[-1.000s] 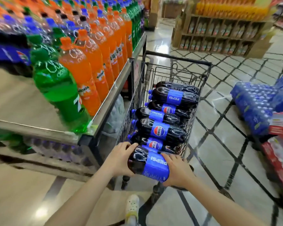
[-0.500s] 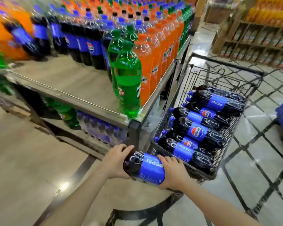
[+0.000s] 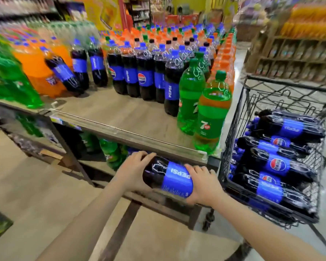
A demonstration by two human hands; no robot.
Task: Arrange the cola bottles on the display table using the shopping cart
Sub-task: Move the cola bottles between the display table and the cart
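**Cola bottle held sideways below the table edge**

A dark plastic cola bottle with a blue wrap label [image 3: 167, 178] lies horizontal between both hands, in front of and below the front rim of the grey-topped metal display table [image 3: 120, 117].

Left hand [image 3: 134, 170]: cups the bottle's left end, at the bottle's 9 o'clock. Fingers [image 3: 143, 154] curl over the top of the dark shoulder; thumb not visible.

Right hand [image 3: 203, 183]: wraps the right end, at 3 o'clock. Fingers lie over the label's upper edge, palm under the bottle. That end is hidden by the hand.

On the table: a standing block of dark cola bottles with blue caps [image 3: 145, 72] at the held bottle's 12 o'clock, toward the back. Two green plastic soda bottles [image 3: 211, 113] stand at the table's near right corner, at about 1 o'clock. Behind them, rows of orange soda bottles [image 3: 224, 59]. Left side is blurred; green and orange packs there.

Black wire shopping cart [image 3: 233, 129] stands just beside the table's right end, at 3 o'clock from the hands. Inside it, more cola bottles lying on their sides [image 3: 277, 162], stacked.
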